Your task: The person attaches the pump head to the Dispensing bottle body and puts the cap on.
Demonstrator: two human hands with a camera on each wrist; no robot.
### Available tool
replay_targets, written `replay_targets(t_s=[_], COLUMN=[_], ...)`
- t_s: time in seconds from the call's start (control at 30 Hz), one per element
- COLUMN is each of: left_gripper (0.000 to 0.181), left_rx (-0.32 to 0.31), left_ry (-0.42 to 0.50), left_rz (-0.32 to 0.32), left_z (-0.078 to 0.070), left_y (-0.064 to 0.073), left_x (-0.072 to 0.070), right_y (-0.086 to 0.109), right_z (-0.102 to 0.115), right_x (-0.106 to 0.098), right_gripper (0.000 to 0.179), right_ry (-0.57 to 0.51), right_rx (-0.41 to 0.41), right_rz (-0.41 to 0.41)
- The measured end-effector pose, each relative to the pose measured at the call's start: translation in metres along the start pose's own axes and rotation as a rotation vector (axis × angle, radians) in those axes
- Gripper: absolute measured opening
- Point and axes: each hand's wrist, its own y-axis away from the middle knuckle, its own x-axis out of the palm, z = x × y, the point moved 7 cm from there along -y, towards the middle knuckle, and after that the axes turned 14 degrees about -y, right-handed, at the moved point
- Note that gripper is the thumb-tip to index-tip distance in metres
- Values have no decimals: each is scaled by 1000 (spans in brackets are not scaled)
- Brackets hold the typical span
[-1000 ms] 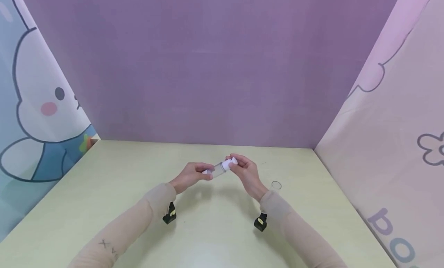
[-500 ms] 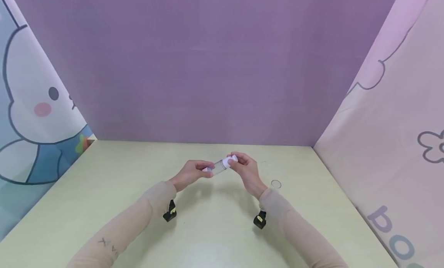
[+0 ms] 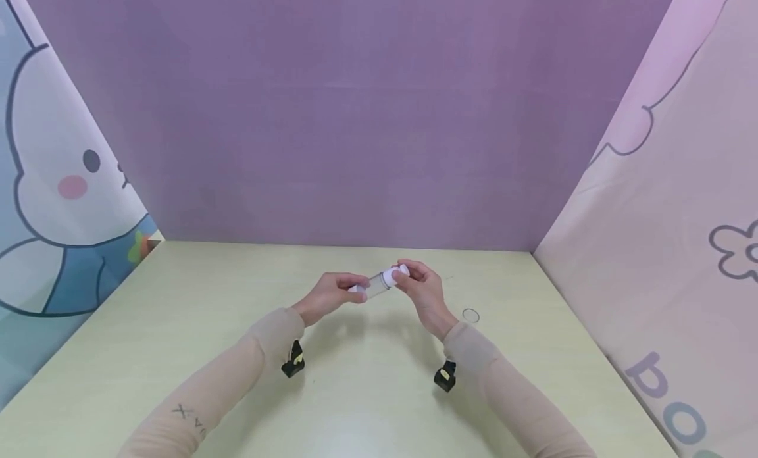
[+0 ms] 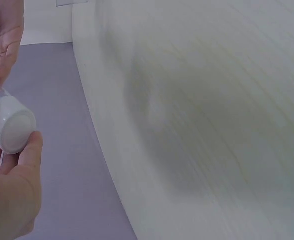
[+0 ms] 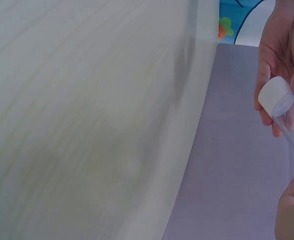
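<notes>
A small clear bottle (image 3: pixel 376 286) with white ends is held up at a tilt above the table, between both hands. My left hand (image 3: pixel 329 295) grips its lower white base (image 4: pixel 18 129) between thumb and fingers. At the other end, my right hand (image 3: pixel 425 296) pinches the white top (image 3: pixel 393 276), its thumb on the near side. The clear wall shows between the hands, and no contents are visible through it. In the right wrist view the white base (image 5: pixel 274 95) sits against the left fingers, while the white top lies outside that view.
A clear, round-rimmed cap-like piece (image 3: pixel 470 315) stands on the pale table (image 3: pixel 367 392), right of the right wrist. A purple panel (image 3: pixel 355 116) rises along the back edge. Printed cartoon sheets (image 3: pixel 89 201) flank the table on both sides.
Both hands keep their hold on the bottle. The left hand and the bottle have shifted slightly to the right; the clear piece stays in place on the table.
</notes>
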Motion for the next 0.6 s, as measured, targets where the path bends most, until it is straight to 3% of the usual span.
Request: replay_targets(t_s=[0.27, 0.6], left_gripper=[41, 38], left_rx=[8, -9], left_ry=[3, -10], left_rz=[2, -7], left_z=[-3, -4], left_y=[0, 5], left_x=[-3, -5], right_y=[2, 8], right_z=[5, 10], right_x=[5, 15], right_gripper=[31, 43], right_ry=[-11, -81], right_rx=[-16, -12], right_rz=[17, 161])
